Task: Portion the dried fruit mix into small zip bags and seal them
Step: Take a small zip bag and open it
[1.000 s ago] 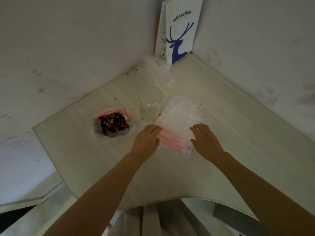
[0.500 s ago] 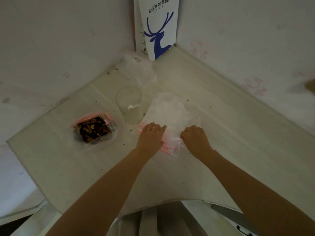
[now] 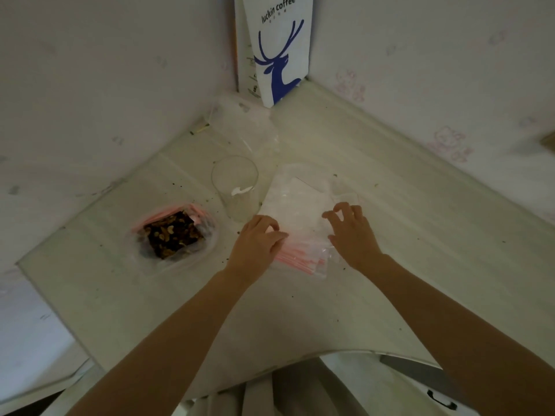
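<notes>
Left hand fingers together on bag stack (pinch unclear); right hand fingers spread. Peel single bag; fruit mix at 9 o'clock.

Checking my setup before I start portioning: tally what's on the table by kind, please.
Open bag of dried fruit mix: 1
Clear glass: 1
Stack of small zip bags: 1 (the bags overlap too much to count singly)
Loose clear plastic bag: 1
Coffee paper bag: 1
Total: 5, scattered crumbs left out
</notes>
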